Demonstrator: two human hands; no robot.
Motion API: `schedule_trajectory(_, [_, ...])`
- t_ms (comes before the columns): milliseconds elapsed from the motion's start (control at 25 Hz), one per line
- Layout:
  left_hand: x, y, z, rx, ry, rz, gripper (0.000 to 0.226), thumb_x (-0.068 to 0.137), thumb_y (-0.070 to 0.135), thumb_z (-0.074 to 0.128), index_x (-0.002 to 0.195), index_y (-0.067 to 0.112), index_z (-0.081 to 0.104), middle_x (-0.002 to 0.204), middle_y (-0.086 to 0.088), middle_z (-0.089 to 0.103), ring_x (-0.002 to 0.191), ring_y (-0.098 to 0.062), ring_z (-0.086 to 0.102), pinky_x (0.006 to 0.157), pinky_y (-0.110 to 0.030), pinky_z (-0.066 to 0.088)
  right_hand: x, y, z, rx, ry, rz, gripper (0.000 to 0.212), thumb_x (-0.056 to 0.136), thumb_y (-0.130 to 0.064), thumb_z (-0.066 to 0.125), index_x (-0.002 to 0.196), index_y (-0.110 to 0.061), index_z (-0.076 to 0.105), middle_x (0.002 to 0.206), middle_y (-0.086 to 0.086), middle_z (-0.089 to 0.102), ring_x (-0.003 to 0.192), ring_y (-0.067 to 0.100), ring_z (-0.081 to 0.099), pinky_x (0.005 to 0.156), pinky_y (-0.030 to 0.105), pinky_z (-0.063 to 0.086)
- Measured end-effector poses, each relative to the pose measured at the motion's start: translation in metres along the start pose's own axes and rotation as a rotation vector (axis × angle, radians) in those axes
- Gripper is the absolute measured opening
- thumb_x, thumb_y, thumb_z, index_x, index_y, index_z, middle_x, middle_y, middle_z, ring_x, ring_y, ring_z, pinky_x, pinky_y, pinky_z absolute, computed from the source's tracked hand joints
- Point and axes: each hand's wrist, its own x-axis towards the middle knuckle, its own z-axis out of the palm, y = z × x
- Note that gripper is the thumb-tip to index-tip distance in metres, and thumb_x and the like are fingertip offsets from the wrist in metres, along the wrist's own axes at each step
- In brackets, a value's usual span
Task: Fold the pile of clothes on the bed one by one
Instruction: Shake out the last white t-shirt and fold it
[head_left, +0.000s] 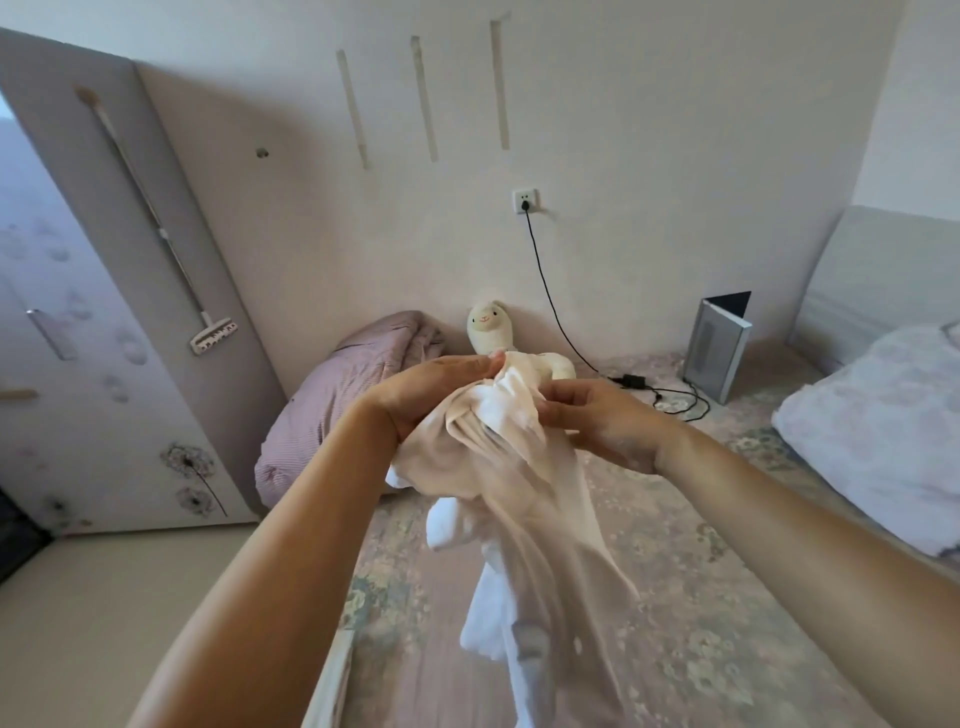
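- The left hand (436, 397), at centre frame, has its fingers curled tight round a bunched upper part of a pale cream garment (524, 499), thumb side toward the wall
- The right hand (597, 421), just right of it, pinches the same bunched cloth between thumb and curled fingers; the two hands sit near each other with the gathered fabric between them
- The garment hangs from both grips down the middle of the frame, held above the floral-sheeted bed (691, 597), its lower end blurred at the bottom edge
- Behind the hands a pink striped duvet (332, 410) lies bundled at centre left, a plush alpaca (488, 325) leans against the wall, and a white blanket (878, 426) lies at the right edge
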Motion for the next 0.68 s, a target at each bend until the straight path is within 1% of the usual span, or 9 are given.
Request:
schedule_trajectory(40, [0.001, -0.001, -0.001, -0.022, -0.015, 0.01, 0.023, 0.1, 0.018, 0.045, 0.081, 0.015, 0.058, 0.063, 0.009, 0.065, 0.057, -0.001, 0.062, 0.053, -0.016, 0.049, 0.001, -0.003, 0.0, -0.012, 0.043, -0.018, 0.061, 0.051, -0.057, 0.085, 0.087, -0.012, 0.065, 0.088, 0.01, 0.051, 0.084, 0.022, 0.044, 0.076, 0.034, 0.035])
schedule_trajectory(120, [-0.003, -0.001, -0.005, -0.096, -0.063, 0.021, 0.028, 0.099, 0.023, 0.046, 0.084, 0.015, 0.068, 0.075, 0.003, 0.071, 0.071, -0.009, 0.067, 0.063, -0.023, 0.054, 0.0, -0.011, -0.001, -0.042, 0.113, -0.049, 0.043, 0.053, -0.055, 0.084, 0.069, -0.021, 0.064, 0.076, 0.008, 0.049, 0.077, 0.021, 0.039, 0.066, 0.031, 0.033])
schedule_trajectory(160, [-0.005, -0.003, -0.011, -0.126, -0.083, 0.005, 0.029, 0.095, 0.029, 0.049, 0.086, 0.017, 0.073, 0.086, -0.002, 0.073, 0.08, -0.014, 0.069, 0.071, -0.027, 0.056, -0.003, -0.018, -0.001, -0.042, 0.13, -0.066, 0.036, 0.055, -0.053, 0.082, 0.066, -0.023, 0.066, 0.073, 0.004, 0.054, 0.075, 0.02, 0.043, 0.066, 0.031, 0.035])
schedule_trajectory(240, [-0.004, -0.007, -0.022, -0.144, -0.091, -0.013, 0.033, 0.086, 0.037, 0.054, 0.098, 0.013, 0.073, 0.102, -0.01, 0.071, 0.092, -0.019, 0.068, 0.081, -0.03, 0.056, -0.007, -0.031, 0.0, -0.04, 0.146, -0.101, 0.031, 0.056, -0.048, 0.076, 0.07, -0.021, 0.07, 0.071, -0.002, 0.063, 0.071, 0.014, 0.054, 0.067, 0.029, 0.042])
schedule_trajectory(320, [-0.004, -0.009, -0.025, -0.136, -0.082, 0.008, 0.04, 0.084, 0.039, 0.054, 0.107, 0.009, 0.067, 0.106, -0.01, 0.07, 0.095, -0.019, 0.067, 0.082, -0.029, 0.055, -0.009, -0.039, 0.002, -0.101, 0.165, -0.117, 0.029, 0.06, -0.044, 0.073, 0.073, -0.018, 0.069, 0.068, -0.004, 0.065, 0.064, 0.007, 0.056, 0.065, 0.027, 0.045])
schedule_trajectory(400, [-0.005, -0.006, -0.025, -0.109, -0.074, 0.044, 0.041, 0.085, 0.039, 0.052, 0.108, 0.009, 0.066, 0.103, -0.008, 0.071, 0.093, -0.018, 0.067, 0.082, -0.028, 0.054, -0.008, -0.043, 0.007, -0.156, 0.187, -0.12, 0.022, 0.064, -0.04, 0.07, 0.071, -0.019, 0.069, 0.067, -0.004, 0.065, 0.062, 0.006, 0.056, 0.066, 0.027, 0.045])
schedule_trajectory(480, [-0.006, -0.005, -0.027, -0.059, -0.052, 0.084, 0.041, 0.086, 0.042, 0.05, 0.104, 0.009, 0.067, 0.101, -0.007, 0.071, 0.092, -0.017, 0.067, 0.083, -0.028, 0.053, -0.007, -0.043, 0.013, -0.17, 0.232, -0.143, 0.021, 0.066, -0.04, 0.069, 0.076, -0.021, 0.068, 0.072, -0.003, 0.065, 0.065, 0.005, 0.057, 0.067, 0.025, 0.046])
schedule_trajectory(560, [-0.004, -0.002, -0.026, -0.024, -0.024, 0.118, 0.041, 0.086, 0.045, 0.051, 0.101, 0.01, 0.069, 0.101, -0.008, 0.07, 0.092, -0.018, 0.066, 0.086, -0.031, 0.051, -0.008, -0.038, 0.016, -0.191, 0.317, -0.238, 0.032, 0.067, -0.041, 0.07, 0.093, -0.025, 0.062, 0.085, -0.003, 0.062, 0.072, 0.001, 0.058, 0.068, 0.019, 0.047])
schedule_trajectory(680, [-0.002, 0.003, -0.024, -0.001, 0.019, 0.178, 0.039, 0.089, 0.045, 0.05, 0.092, 0.01, 0.067, 0.093, -0.008, 0.065, 0.086, -0.018, 0.063, 0.084, -0.032, 0.049, -0.011, -0.023, 0.028, -0.418, 0.408, -0.404, 0.055, 0.062, -0.056, 0.079, 0.103, -0.036, 0.05, 0.108, -0.011, 0.054, 0.099, 0.0, 0.054, 0.084, 0.015, 0.043])
